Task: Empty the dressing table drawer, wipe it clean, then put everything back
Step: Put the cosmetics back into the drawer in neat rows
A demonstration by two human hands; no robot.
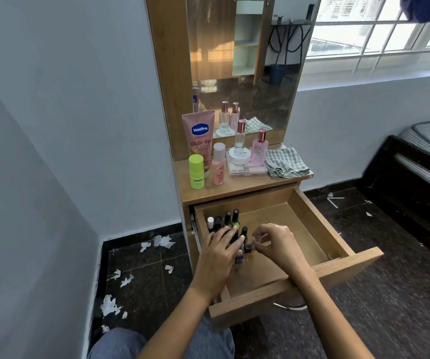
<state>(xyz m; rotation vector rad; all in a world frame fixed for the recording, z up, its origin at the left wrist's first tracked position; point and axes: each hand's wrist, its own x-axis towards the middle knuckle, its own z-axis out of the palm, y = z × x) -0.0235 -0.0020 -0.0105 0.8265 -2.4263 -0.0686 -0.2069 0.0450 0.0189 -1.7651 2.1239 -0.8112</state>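
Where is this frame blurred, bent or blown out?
Head view: the window is overexposed; wide-angle bending curves the walls and bed; right hand and floor slightly smeared; bottles in the drawer sit shadowed.

Head camera looks forward and down, close above the open drawer (338, 244).
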